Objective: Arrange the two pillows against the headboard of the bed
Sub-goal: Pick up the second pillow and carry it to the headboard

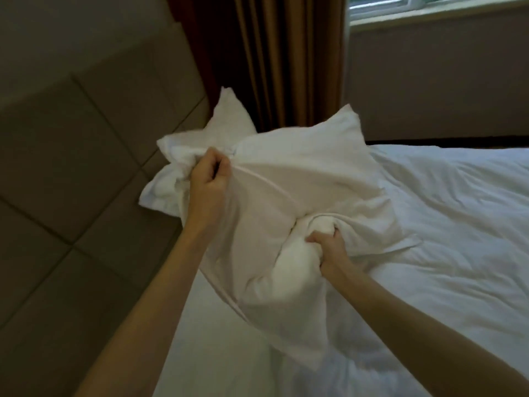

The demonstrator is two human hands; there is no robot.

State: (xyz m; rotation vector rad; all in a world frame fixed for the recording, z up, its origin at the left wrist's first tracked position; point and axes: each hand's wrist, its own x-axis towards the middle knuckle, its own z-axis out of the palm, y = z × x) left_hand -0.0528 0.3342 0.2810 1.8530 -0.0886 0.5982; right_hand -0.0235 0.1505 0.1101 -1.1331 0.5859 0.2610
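Note:
A white pillow (300,179) is lifted above the bed in front of me, bunched and creased. My left hand (207,179) is shut on its upper left edge. My right hand (329,247) is shut on a fold of its cover near the lower middle. Behind it a second white pillow (232,116) leans against the tan padded headboard (86,144) at the left, mostly hidden by the held one. A crumpled white corner (160,193) shows beside my left hand; I cannot tell which pillow it belongs to.
The bed's white sheet (443,224) spreads to the right and below, wrinkled. Brown curtains (286,53) hang behind the bed's far corner. A window sill (429,15) and grey wall lie at the top right.

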